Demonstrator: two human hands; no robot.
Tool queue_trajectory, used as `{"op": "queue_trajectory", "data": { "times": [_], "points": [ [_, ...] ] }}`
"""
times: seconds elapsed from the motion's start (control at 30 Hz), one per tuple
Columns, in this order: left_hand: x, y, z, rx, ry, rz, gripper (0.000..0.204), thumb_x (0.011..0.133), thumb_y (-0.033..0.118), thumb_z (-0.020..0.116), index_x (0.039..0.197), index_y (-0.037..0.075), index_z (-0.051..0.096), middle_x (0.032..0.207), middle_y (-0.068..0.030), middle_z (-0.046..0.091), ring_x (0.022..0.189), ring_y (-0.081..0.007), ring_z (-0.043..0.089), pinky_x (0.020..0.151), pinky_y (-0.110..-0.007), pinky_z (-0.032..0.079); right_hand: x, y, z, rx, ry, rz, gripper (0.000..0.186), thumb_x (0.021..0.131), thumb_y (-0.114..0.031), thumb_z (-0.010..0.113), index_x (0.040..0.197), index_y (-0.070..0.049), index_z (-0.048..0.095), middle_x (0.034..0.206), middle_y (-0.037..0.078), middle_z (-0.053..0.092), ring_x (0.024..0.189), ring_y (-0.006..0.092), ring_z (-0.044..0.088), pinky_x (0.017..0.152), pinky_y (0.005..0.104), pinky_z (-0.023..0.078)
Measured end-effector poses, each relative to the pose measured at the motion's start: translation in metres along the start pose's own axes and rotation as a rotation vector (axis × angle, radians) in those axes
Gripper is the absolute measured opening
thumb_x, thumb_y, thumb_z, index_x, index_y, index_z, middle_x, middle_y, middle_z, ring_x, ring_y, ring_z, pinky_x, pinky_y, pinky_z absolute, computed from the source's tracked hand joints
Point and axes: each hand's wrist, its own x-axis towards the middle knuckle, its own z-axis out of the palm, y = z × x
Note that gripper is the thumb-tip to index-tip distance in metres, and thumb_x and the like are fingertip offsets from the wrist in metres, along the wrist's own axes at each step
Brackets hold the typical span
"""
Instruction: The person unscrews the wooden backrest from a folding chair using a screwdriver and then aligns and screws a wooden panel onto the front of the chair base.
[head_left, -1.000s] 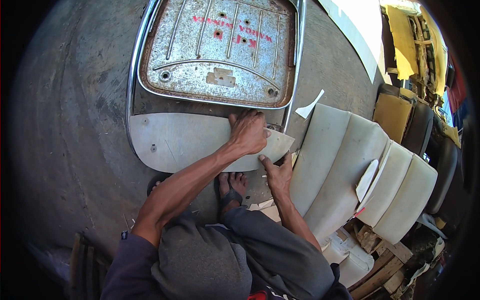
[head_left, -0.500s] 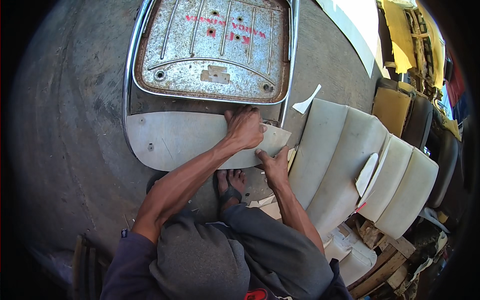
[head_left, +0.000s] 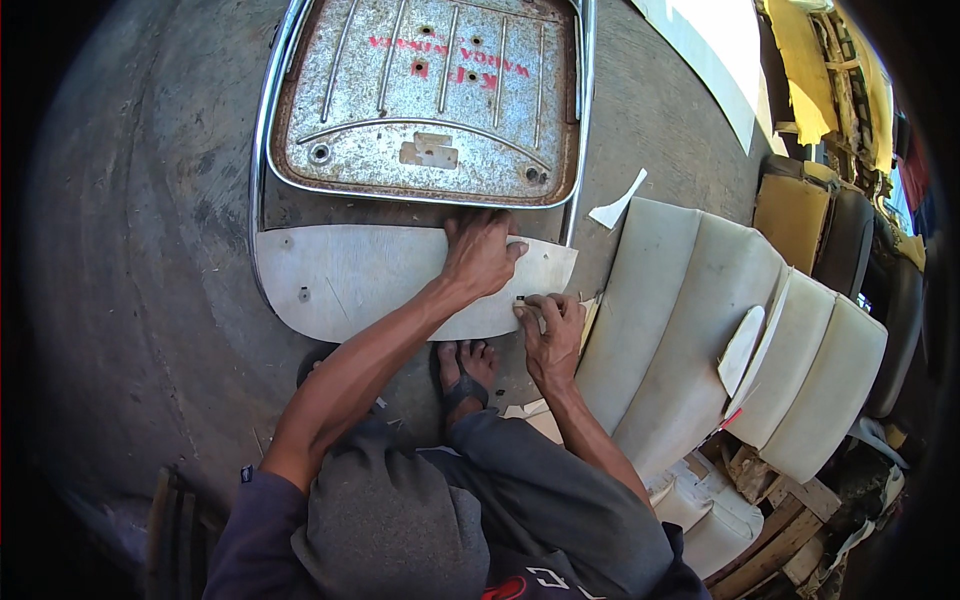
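A pale, flat panel [head_left: 390, 270] with rounded ends lies across the end of a chrome tube frame [head_left: 256, 170]. My left hand [head_left: 480, 255] grips its far edge, fingers curled at the rim and thumb on the top face. Near the panel's right end, my right hand [head_left: 556, 330] is closed in a pinch beside a small dark fitting [head_left: 519, 300]; whatever lies between its fingertips is too small to make out. A similar small fitting [head_left: 305, 294] shows at the panel's left end. Beyond it, a rusty metal seat pan [head_left: 370, 165] with red lettering sits inside the frame.
Cream padded seat cushions [head_left: 650, 300] stand close to my right arm. A white offcut [head_left: 618, 200] lies on the concrete floor [head_left: 150, 250]. Farther right are yellow foam pieces [head_left: 808, 80] and wooden scraps [head_left: 775, 530]. My sandalled foot [head_left: 468, 375] is just below the panel.
My right hand has shifted from holding the panel's near right edge to a pinch above it, uncovering the dark fitting. My left hand has slid slightly left, its thumb lifting outward.
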Motion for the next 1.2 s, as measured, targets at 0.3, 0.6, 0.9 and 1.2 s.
{"op": "queue_trajectory", "data": {
  "times": [0.3,0.6,0.9,1.2],
  "points": [
    [-0.023,-0.006,-0.004,0.1,0.128,0.19,0.034,0.086,0.019,0.074,0.115,0.005,0.063,0.123,-0.0163,0.055,0.124,-0.0361,0.047,0.1,-0.054,0.031,0.021,0.001,-0.02,-0.071,-0.154,-0.003,0.012,0.086,-0.015,0.076,0.093,-0.006,0.073,0.087,0.012,0.065,0.089,0.0342,0.06,0.087,0.0438,0.048],
    [-0.074,-0.006,0.015,0.066,0.122,0.314,0.021,0.08,0.019,0.077,0.099,0.011,0.071,0.125,-0.0116,0.054,0.132,-0.0345,0.043,0.108,-0.054,0.025,0.025,-0.002,-0.024,-0.073,-0.206,0.017,0.013,0.086,-0.017,0.076,0.094,-0.007,0.075,0.087,0.013,0.066,0.087,0.0343,0.061,0.083,0.0441,0.05],
    [-0.071,-0.007,0.023,0.066,0.155,0.295,0.015,0.081,0.019,0.076,0.093,0.012,0.071,0.125,-0.0113,0.053,0.133,-0.0351,0.04,0.108,-0.055,0.023,0.033,-0.007,-0.03,-0.125,-0.269,0.053,0.013,0.088,-0.018,0.074,0.095,-0.007,0.076,0.086,0.012,0.065,0.087,0.0342,0.06,0.078,0.044,0.05],
    [-0.069,0.0,0.025,0.084,0.166,0.245,0.013,0.081,0.018,0.074,0.09,0.01,0.07,0.126,-0.0119,0.052,0.132,-0.036,0.04,0.107,-0.056,0.022,0.036,-0.01,-0.028,-0.051,-0.294,0.203,0.018,0.089,-0.021,0.071,0.092,-0.003,0.074,0.089,0.016,0.064,0.092,0.0368,0.062,0.079,0.0474,0.05]
  ]
}}
